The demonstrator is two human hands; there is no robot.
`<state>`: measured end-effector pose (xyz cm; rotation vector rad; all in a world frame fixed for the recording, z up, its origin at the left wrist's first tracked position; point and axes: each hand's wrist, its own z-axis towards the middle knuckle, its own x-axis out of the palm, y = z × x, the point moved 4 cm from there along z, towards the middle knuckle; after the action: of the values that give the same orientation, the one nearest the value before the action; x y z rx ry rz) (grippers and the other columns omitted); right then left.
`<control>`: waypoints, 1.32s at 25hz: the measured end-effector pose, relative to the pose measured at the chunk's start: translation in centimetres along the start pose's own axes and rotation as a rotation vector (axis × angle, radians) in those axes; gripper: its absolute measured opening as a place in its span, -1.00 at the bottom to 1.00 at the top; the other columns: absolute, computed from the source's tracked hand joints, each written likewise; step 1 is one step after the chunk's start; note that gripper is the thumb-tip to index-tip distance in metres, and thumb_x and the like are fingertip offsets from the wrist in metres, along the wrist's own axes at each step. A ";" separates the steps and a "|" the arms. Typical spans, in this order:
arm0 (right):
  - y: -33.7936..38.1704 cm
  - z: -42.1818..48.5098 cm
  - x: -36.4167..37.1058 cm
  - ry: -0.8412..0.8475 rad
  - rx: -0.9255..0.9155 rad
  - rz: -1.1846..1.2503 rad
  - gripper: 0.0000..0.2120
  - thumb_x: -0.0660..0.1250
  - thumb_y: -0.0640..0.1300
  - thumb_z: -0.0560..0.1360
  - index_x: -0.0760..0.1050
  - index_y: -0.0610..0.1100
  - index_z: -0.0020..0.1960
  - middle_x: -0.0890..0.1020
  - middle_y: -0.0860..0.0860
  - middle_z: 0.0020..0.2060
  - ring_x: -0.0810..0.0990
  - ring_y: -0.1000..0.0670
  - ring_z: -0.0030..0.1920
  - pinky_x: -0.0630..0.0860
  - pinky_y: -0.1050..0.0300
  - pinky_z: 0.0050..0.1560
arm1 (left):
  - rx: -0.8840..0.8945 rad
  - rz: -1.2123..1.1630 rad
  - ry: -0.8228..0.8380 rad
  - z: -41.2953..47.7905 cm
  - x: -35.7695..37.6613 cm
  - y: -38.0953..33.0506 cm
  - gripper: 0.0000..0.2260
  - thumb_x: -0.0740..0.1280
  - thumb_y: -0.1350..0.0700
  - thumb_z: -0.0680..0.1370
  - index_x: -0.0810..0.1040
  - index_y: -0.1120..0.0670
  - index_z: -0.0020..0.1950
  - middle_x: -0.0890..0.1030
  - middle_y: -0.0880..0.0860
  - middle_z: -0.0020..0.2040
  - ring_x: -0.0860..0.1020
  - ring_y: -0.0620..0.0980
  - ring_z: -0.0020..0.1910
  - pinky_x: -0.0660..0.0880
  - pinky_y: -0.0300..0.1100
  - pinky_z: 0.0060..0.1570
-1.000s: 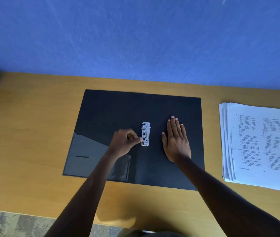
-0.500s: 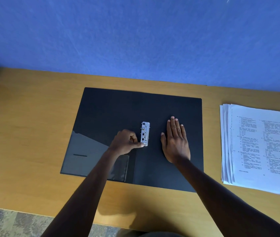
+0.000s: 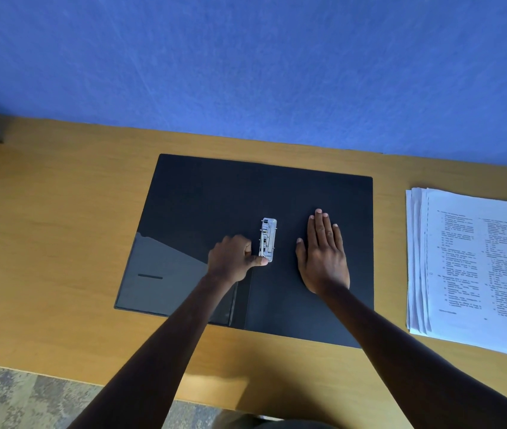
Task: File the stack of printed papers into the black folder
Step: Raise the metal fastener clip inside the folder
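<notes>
Head view, right hand [image 3: 323, 255] flat, left hand [image 3: 233, 258] curled

Your wooden table [image 3: 60, 243] carried the open black folder [image 3: 215, 196] at centre, the paper stack [image 3: 474, 267] lying apart on the right.

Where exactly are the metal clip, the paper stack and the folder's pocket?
metal clip [image 3: 268, 239], head view, middle of mechanism.
paper stack [image 3: 474, 267], head view, top printed sheet.
folder pocket [image 3: 165, 267], head view, glossy left flap.
</notes>
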<state>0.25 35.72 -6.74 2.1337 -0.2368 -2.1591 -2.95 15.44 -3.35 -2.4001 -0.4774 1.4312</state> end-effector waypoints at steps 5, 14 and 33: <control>0.0 0.0 -0.1 -0.010 -0.002 0.015 -0.44 0.05 0.00 0.67 0.18 -0.34 0.54 0.20 -0.25 0.56 0.14 -0.19 0.58 0.13 -0.14 0.57 | 0.026 -0.082 0.045 0.1 -0.4 0.2 -0.59 0.51 -0.21 0.35 0.55 0.12 -0.30 0.55 -0.03 -0.37 0.58 0.03 -0.25 0.36 -0.17 -0.27; 0.0 0.0 -0.1 -0.016 -0.003 0.015 -0.43 0.03 0.01 0.67 0.18 -0.34 0.54 0.19 -0.25 0.56 0.13 -0.19 0.58 0.11 -0.13 0.57 | 0.121 -0.342 -0.048 -0.1 -2.2 -1.5 -0.65 0.53 -0.03 0.41 0.47 0.12 -0.37 0.47 -0.07 -0.43 0.43 -0.09 -0.38 0.33 -0.18 -0.31; -0.3 0.2 0.3 -0.066 -0.015 0.022 -0.44 0.05 0.02 0.67 0.22 -0.33 0.53 0.23 -0.25 0.55 0.16 -0.18 0.58 0.11 -0.12 0.57 | 0.057 -0.446 -0.148 8.0 -3.6 -3.6 -0.63 0.53 0.10 0.44 0.42 0.10 -0.45 0.44 -0.02 -0.46 0.39 -0.15 -0.44 0.37 -0.20 -0.29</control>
<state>0.05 35.95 -7.13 2.0440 -0.2471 -2.2138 -12.14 17.83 -2.64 -1.9821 -0.9263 1.3942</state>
